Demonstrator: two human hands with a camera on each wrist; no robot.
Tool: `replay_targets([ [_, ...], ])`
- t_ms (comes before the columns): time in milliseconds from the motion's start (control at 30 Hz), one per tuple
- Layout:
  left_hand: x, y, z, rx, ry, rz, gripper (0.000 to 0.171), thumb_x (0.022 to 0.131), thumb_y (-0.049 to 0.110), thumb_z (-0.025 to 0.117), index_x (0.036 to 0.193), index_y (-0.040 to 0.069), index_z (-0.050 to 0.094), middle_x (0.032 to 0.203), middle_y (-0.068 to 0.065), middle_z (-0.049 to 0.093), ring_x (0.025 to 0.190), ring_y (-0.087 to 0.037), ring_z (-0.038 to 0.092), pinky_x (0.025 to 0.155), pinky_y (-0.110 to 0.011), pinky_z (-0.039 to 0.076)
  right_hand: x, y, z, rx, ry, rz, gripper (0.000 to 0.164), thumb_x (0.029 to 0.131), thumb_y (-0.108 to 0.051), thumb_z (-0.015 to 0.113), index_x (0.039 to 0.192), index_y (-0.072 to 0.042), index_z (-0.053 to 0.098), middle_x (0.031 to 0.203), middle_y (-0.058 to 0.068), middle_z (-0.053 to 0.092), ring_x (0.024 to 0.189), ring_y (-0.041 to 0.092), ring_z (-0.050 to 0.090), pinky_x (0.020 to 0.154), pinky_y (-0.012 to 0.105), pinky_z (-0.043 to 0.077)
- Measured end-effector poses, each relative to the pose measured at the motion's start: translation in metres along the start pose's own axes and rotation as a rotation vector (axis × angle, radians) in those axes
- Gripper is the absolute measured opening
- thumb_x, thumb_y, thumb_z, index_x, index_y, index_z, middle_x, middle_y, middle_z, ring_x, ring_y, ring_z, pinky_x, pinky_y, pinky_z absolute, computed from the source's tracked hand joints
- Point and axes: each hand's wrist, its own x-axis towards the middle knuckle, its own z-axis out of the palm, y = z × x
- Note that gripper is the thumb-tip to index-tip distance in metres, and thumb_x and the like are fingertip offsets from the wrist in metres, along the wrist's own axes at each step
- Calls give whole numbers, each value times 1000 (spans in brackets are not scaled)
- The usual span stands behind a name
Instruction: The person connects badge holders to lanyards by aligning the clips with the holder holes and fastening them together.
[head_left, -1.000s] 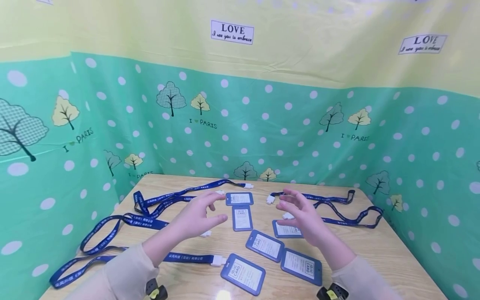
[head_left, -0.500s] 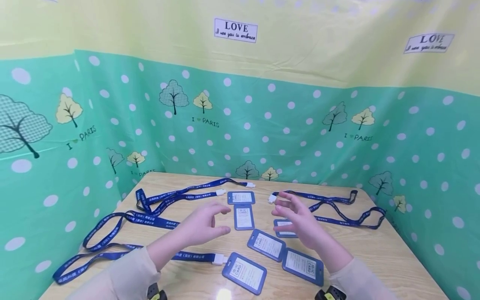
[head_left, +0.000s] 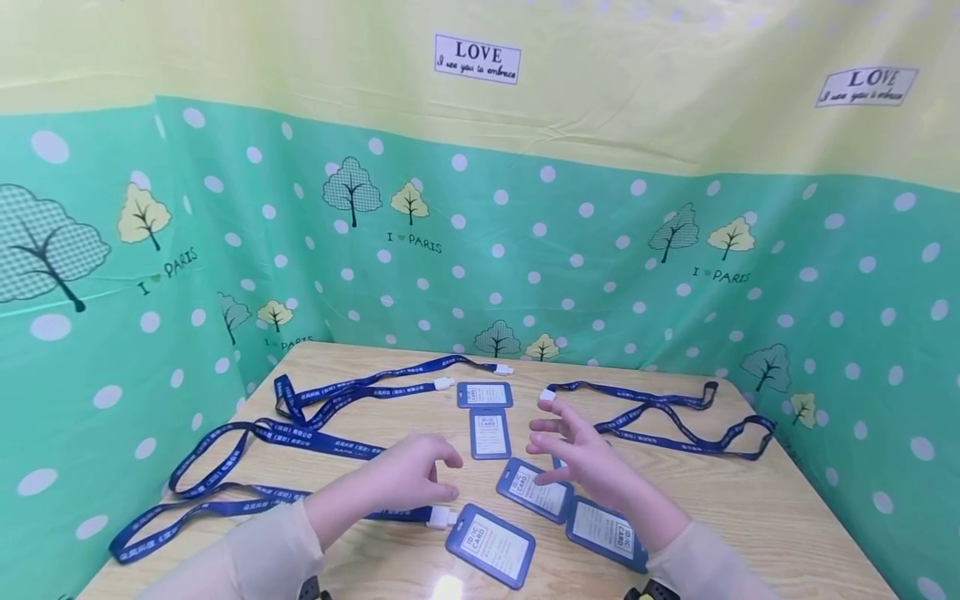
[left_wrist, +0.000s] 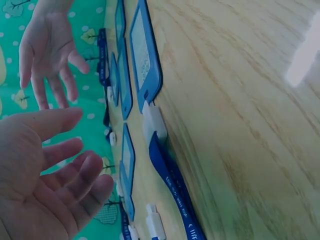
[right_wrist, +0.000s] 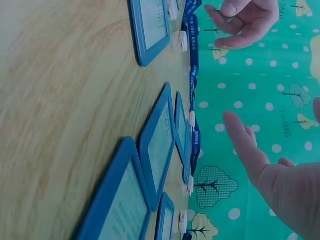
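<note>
My left hand (head_left: 408, 475) hovers above the table with loosely bent fingers, holding nothing. Beneath it runs a dark blue lanyard (head_left: 405, 514) whose white clip (head_left: 441, 517) lies at the slot of a blue-framed ID card holder (head_left: 491, 546). My right hand (head_left: 588, 462), fingers spread, is also in the air with nothing in it. From the head it overlaps a tilted card holder (head_left: 525, 487) and mostly hides another behind it. A further card holder (head_left: 611, 529) lies below its wrist. In the left wrist view the left palm (left_wrist: 45, 190) shows bare.
Two card holders lie farther back, one upright (head_left: 490, 433) and one sideways (head_left: 484, 395). Several blue lanyards (head_left: 300, 439) spread over the left side, and more lanyards (head_left: 697, 446) are on the right. A green and yellow curtain (head_left: 525, 208) surrounds the wooden table (head_left: 750, 517).
Both hands have drawn slightly nearer the body. The right hand has shifted left over the tilted card holder, and the left hand has uncovered the clip at the back. The lanyards and holders stay put.
</note>
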Motion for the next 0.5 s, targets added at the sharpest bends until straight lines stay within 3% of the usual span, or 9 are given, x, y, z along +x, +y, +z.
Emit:
replay_targets([
  [233, -2, -3, 6, 36, -61, -28, 28, 87, 24, 81, 113, 15, 77, 108, 7, 69, 76, -3, 60, 68, -24, 54, 2, 5, 6, -44, -37, 4, 78, 96, -32, 72, 158, -11, 28, 150, 25, 43, 130, 47, 50, 95, 50, 55],
  [500, -6, -6, 17, 49, -95, -54, 26, 83, 20, 82, 109, 16, 79, 107, 8, 71, 82, -4, 63, 75, -27, 56, 0, 12, 12, -93, -91, 41, 79, 96, -36, 72, 157, -9, 30, 151, 28, 41, 131, 42, 51, 97, 52, 53],
])
